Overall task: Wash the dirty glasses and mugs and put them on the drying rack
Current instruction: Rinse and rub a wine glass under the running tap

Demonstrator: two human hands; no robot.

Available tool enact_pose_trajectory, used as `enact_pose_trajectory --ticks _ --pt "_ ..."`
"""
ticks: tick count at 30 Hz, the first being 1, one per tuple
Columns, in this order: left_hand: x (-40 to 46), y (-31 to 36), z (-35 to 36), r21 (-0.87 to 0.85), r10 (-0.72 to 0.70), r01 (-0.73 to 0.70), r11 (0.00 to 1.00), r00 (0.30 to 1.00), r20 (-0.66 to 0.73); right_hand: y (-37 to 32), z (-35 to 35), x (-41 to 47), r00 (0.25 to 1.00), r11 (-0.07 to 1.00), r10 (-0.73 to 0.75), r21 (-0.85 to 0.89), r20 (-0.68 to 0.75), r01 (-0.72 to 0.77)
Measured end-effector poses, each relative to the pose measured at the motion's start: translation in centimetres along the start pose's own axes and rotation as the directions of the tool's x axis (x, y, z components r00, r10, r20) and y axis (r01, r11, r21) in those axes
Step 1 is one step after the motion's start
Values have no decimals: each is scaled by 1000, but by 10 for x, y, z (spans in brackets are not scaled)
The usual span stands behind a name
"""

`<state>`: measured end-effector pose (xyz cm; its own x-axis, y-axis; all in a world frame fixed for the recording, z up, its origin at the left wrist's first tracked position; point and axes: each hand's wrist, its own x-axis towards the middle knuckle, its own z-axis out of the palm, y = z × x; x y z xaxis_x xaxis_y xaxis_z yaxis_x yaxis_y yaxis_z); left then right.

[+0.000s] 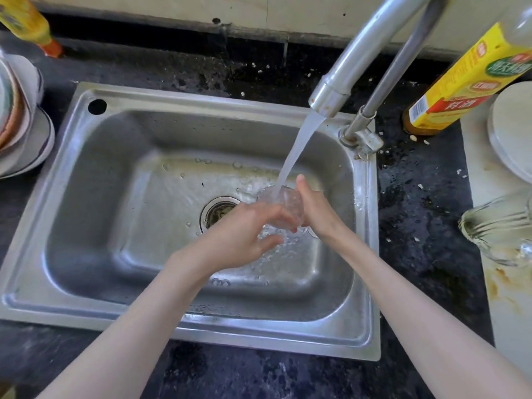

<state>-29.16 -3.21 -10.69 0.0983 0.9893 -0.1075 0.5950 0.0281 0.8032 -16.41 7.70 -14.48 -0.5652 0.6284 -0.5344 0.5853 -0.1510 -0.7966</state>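
A clear drinking glass is held over the steel sink, right of the drain. Water from the tap streams into its open top and splashes out below. My right hand grips the glass from the right, thumb pointing up along its side. My left hand wraps its fingers around the left side and lower part of the glass. Another clear glass vessel lies on its side on the white board at the right.
A stack of plates and bowls stands on the dark counter at left. A yellow bottle is at the back left, and a yellow-labelled bottle at the back right. A white plate rests on the white board.
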Motion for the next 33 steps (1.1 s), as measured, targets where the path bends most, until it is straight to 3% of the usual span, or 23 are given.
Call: enact_pose_trajectory --ticks 2,4,7,10,11,14,16,18,20,23,24,26,28,29,31,33 --pt "2 -2 -3 145 115 -128 981 989 94 -3 -5 -1 994 999 27 15 106 -28" --pt "3 -2 -5 167 141 -158 973 984 109 -7 -7 -1 980 999 30 20 196 -35" --pt "1 1 1 90 47 -42 995 998 -48 -7 -11 -5 977 997 9 76 213 -26" --pt "3 2 3 -107 -224 204 973 945 -238 2 -8 -11 982 996 -66 73 174 54" --pt "4 5 3 -148 -266 236 960 936 -230 2 -4 -13 985 994 -91 72 146 81" --pt "4 18 -1 -159 -115 105 982 992 -51 9 5 -6 989 994 -114 17 95 112" --pt "4 20 -2 -158 -83 83 984 997 11 4 4 -3 989 993 -73 98 126 60" --pt "5 17 -3 -54 -143 140 989 989 -46 -6 1 -5 973 974 -62 226 223 10" --pt "7 16 -3 -13 -194 194 981 971 -140 -6 1 -10 967 968 -104 246 232 45" --pt "12 19 -2 -146 -302 270 952 910 -285 -8 9 -18 976 968 -150 224 155 114" --pt "11 19 -3 -155 -286 253 955 922 -260 -8 11 -18 977 964 -163 233 141 127" --pt "7 17 -9 -92 -189 184 979 981 -48 -6 12 -14 982 961 -126 263 140 86" --pt "4 14 -16 -1 -174 176 984 975 136 -5 10 -12 980 976 -10 216 200 -34" --pt "4 13 -19 6 -206 207 978 966 154 -6 10 -12 963 977 25 198 269 -81" --pt "4 14 -18 -30 -273 275 961 960 57 -8 10 -14 939 969 34 218 344 -115" --pt "5 14 -13 -134 -364 350 927 926 -97 -9 10 -15 958 964 -25 260 287 -52"
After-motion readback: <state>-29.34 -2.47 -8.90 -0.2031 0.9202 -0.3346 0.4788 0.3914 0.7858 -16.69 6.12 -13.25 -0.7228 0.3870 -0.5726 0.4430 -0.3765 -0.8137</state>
